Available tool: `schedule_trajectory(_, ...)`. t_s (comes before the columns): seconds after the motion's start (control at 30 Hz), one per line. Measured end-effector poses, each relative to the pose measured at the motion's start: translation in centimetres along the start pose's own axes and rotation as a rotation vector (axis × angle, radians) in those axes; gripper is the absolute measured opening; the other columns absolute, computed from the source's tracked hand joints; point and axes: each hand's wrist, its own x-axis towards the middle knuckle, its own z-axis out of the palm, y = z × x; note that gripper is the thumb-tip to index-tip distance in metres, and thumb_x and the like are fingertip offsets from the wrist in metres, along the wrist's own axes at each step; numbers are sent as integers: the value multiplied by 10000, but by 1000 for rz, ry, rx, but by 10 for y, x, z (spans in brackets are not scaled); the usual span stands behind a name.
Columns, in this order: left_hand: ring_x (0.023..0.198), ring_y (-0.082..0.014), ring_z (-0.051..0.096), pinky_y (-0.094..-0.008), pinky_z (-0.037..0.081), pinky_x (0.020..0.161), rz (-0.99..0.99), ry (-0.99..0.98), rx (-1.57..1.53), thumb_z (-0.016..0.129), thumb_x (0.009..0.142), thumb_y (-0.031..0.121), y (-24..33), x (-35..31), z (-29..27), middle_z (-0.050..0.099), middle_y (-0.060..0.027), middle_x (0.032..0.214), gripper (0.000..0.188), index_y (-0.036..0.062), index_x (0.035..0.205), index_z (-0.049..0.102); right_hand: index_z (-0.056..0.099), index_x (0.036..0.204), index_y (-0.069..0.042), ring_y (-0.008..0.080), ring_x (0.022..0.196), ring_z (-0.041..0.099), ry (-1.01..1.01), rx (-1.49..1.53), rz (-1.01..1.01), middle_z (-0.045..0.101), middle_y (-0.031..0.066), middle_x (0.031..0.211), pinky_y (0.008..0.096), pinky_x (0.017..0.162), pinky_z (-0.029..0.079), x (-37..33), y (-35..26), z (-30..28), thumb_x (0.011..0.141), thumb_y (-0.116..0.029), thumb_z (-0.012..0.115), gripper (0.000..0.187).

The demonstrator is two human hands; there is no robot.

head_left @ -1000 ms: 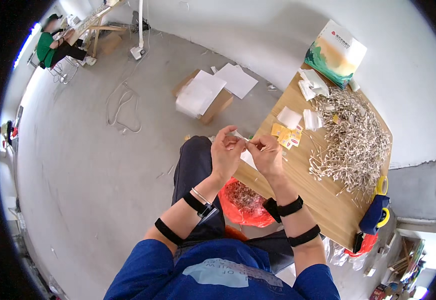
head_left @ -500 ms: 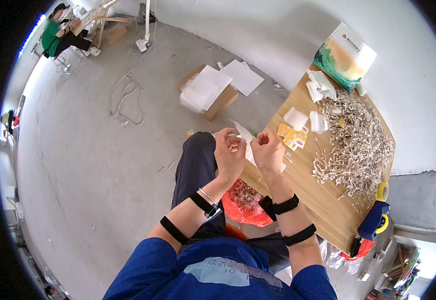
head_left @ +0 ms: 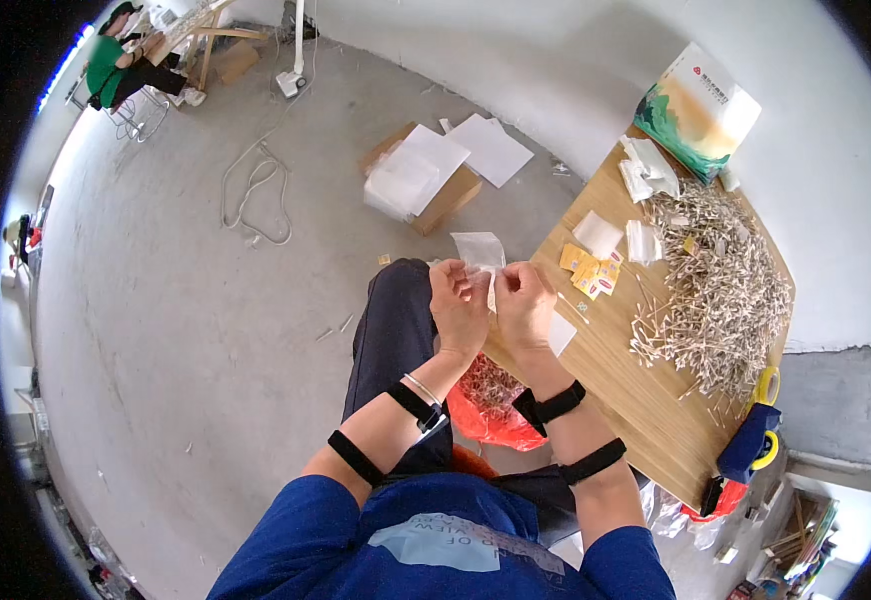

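A small translucent plastic bag [head_left: 480,249] is stretched between my two hands, above my knee and the table's near left edge. My left hand [head_left: 460,312] pinches its left side with curled fingers. The right side is gripped by my right hand [head_left: 526,305], its fingertips pressed together. Whether anything lies inside the bag I cannot tell. To the right of my hands, several yellow cards [head_left: 590,271] lie on the wooden table [head_left: 606,370], beside stacks of clear bags [head_left: 598,234]. Past them spreads a large heap of cotton swabs [head_left: 721,290].
A navy tape dispenser [head_left: 746,447] sits at the table's right corner, and a printed paper bag [head_left: 698,112] at the back. Below the table edge hangs a red plastic bag [head_left: 501,425] of swabs. A cardboard box [head_left: 448,205] stands on the floor; a person [head_left: 106,68] sits far left.
The plastic bag has turned and now spreads wider above my fingers. My right hand has shifted slightly left, closer to the left one.
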Motion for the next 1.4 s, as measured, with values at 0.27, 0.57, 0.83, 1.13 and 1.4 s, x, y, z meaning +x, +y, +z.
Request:
schedule_trajectory(0.27,815,-132,598,-264,496,750,119,144,70,636,891,33,-40,17,-1,591,-44,892,201,29,1031,491,595,815,-58,325,774,644,-62,53,-162,624,104,891,401,654,535,11,27,28,792,-42,665,75)
schedule_trajectory(0.57,820,-126,595,-256,492,755,-8,181,138,637,891,36,-70,38,2,596,-52,895,187,21,1021,503,633,837,-112,296,814,651,-498,120,-203,650,51,885,379,694,529,61,64,43,809,-108,637,29)
schedule_trajectory(0.83,864,-123,594,-238,480,766,-211,36,-125,577,882,-29,-57,4,-7,587,-57,950,187,17,1034,477,642,823,-69,201,741,639,-705,402,-114,656,69,816,299,654,499,71,78,29,781,-7,676,83)
schedule_trajectory(1.13,809,-114,592,-243,459,765,-537,83,-353,631,912,180,-44,20,-5,633,-29,905,201,15,1025,604,636,805,-40,198,732,648,-695,360,-204,669,59,822,299,643,506,80,68,13,744,15,710,110)
schedule_trajectory(1.4,900,-103,606,-235,457,820,-335,53,-216,648,915,111,-41,13,-1,679,-70,974,187,-35,1027,614,668,831,-68,173,849,645,-763,268,-276,675,51,953,275,731,515,75,78,3,777,48,685,130)
